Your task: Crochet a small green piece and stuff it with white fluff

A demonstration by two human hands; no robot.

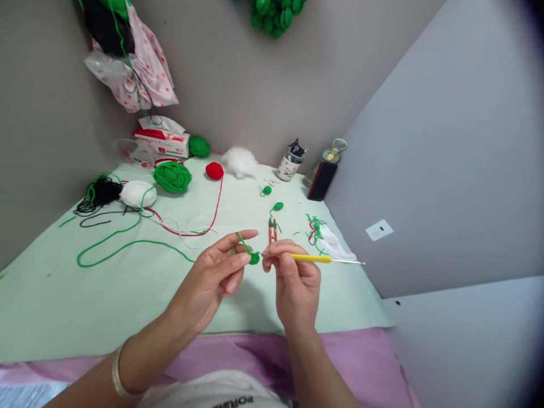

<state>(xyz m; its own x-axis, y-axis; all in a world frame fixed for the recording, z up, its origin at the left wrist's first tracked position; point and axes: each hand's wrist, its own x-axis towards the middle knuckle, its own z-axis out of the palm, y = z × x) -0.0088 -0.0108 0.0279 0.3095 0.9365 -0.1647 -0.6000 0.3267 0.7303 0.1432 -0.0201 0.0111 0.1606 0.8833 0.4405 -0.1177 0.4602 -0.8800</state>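
Observation:
My left hand [216, 272] pinches a small green crochet piece [254, 258] between thumb and fingers, with green yarn [243, 242] running up over its raised index finger. In my right hand [296, 275] is a crochet hook [308, 258] with a yellow handle, held like a pen. Its left tip meets the green piece; a second metal tip points out to the right. Beyond my hands lie orange-handled thread snips [272, 229], and past them two small green crocheted pieces [277, 206]. A slack green strand crosses the table from the left toward my left hand.
At the left are a green yarn ball [172, 177], a white one [138, 194] and black yarn [104, 191]. A red ball [215, 170], white stuffing [240, 162], a tissue box [162, 141], a pen cup [291, 162] and a phone [322, 181] stand along the back. Yarn scraps [315, 229] lie right.

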